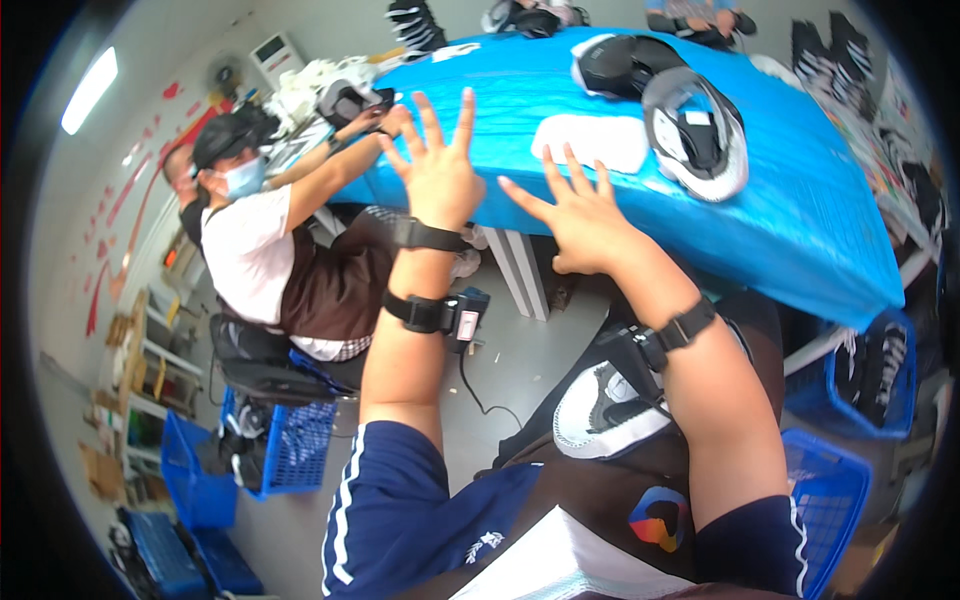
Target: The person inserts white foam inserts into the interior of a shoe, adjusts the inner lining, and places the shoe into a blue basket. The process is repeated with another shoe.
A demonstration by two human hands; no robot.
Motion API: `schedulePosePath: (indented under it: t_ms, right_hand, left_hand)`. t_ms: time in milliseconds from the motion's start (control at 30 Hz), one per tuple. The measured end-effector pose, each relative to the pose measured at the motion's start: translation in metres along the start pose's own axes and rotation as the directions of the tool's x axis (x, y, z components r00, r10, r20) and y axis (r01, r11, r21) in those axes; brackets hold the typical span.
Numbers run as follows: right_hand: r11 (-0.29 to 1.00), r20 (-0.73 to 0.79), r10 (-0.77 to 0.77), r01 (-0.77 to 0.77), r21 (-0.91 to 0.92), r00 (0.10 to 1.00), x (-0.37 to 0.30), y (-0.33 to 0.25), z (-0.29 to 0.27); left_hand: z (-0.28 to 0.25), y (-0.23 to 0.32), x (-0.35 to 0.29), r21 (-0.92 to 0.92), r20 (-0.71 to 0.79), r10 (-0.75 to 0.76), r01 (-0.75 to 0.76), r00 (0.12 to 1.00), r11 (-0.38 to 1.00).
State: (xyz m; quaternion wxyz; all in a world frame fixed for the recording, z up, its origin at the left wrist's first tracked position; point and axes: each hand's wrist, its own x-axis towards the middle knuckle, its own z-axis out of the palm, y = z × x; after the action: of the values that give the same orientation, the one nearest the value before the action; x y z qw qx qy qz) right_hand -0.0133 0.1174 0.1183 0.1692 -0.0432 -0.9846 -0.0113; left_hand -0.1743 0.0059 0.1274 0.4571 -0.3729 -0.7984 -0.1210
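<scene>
My left hand is raised in front of me at the table's left edge, its fingers spread and holding nothing. My right hand is open too, fingers apart, in front of the table's near edge. Its fingertips overlap a flat white pad in view; whether they touch it I cannot tell. Beyond lie a black-and-white shoe and a grey-white shoe with its dark inside facing up. Another white-and-grey shoe rests on my lap, partly behind my right forearm. Straps with small boxes circle both forearms.
The table has a blue plastic cover. A masked co-worker sits at left, hands on a dark shoe. Blue baskets stand on the floor at left, and another blue basket with shoes at right. More people sit across the table.
</scene>
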Motion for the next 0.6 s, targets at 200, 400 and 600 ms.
schedulePosePath:
  t_ms: [200,400,600]
  right_hand:
    - [0.984,0.061,0.064,-0.053,-0.17,0.996,-0.038,-0.006,-0.058]
    - [0.938,0.444,0.34,-0.264,-0.226,0.829,-0.161,0.032,-0.102]
    - [0.623,0.388,0.567,-0.687,0.374,0.726,-0.27,0.067,-0.06]
  left_hand:
    - [0.008,0.0,-0.054,-0.136,0.099,-0.093,0.106,0.991,0.985]
    - [0.026,0.001,-0.193,-0.139,0.461,-0.158,0.247,0.873,0.959]
    - [0.045,0.016,-0.281,-0.144,0.862,0.057,0.136,0.504,0.98]
